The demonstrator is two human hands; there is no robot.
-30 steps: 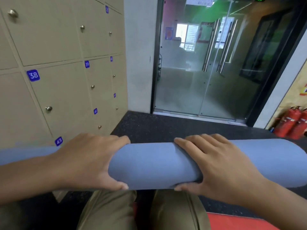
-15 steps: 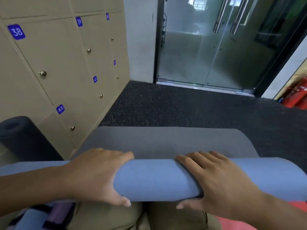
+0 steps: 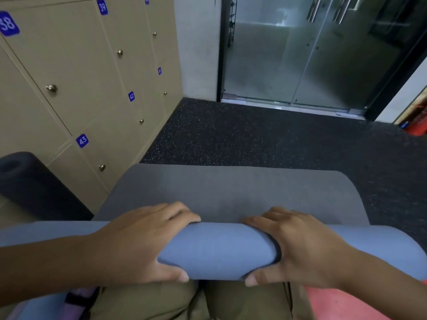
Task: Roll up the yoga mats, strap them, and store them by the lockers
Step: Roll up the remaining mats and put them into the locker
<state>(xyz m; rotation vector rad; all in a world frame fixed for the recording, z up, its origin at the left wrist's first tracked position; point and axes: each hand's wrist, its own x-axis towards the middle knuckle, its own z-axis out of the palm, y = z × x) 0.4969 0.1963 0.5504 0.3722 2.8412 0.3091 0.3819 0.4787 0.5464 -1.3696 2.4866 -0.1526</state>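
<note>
**Dark speckled floor, lockers to the left, one mat near its last turns**

Dark speckled floor (image 3: pixel 265 135) runs from the glass doors (image 3: pixel 312 54) back to the person's knees, with tan numbered lockers (image 3: pixel 69 77) along the left side. On that floor lies the mat (image 3: pixel 219 248), most of it already wound into a thick blue roll across the lap. Only a short grey flap (image 3: pixel 231 188) is still flat, reaching away toward the doors.

The left hand (image 3: pixel 143 245) and right hand (image 3: pixel 300 248) sit well apart on the roll. Each is clamped on it, fingers curled over the top and thumb tucked under the near side.

The roll's long axis runs left to right across the view, and both ends pass out of frame. The flap points straight ahead, square to that axis.

What could go wrong, as a judgement: if one hand drives harder than the other, the roll will likely skew and the ends will telescope into a cone that a strap holds badly. The right fingers dent the outer layer, so a slack wrap could form there. Easing the grip before a strap is on would probably let the coil spring open.

A dark rolled mat (image 3: pixel 30 185) stands against the lockers at left.
</note>
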